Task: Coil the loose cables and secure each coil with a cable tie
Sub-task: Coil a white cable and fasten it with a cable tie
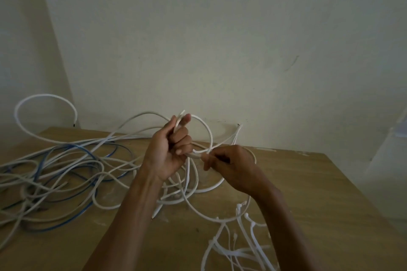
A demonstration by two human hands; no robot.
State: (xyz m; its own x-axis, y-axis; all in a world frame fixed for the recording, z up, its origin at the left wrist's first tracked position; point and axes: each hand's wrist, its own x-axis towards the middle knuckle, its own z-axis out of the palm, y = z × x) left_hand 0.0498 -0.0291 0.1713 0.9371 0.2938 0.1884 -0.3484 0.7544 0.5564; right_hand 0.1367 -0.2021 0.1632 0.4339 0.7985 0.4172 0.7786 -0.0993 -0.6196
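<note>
Coiling looks barely begun: above the wooden table [319, 187] the left hand [169, 149] grips a white cable's [208, 132] first loops while the right hand [229, 165] pinches the next stretch, which probably needs feeding round before any cable ties [243, 237] are used.

One head-worn wide-angle view looks forward and down, close over the table [308, 182], facing the wall [220, 39].

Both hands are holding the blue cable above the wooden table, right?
No. The left hand and right hand hold a white cable above the wooden table; the blue cable lies on it. The head view shows this.
</note>
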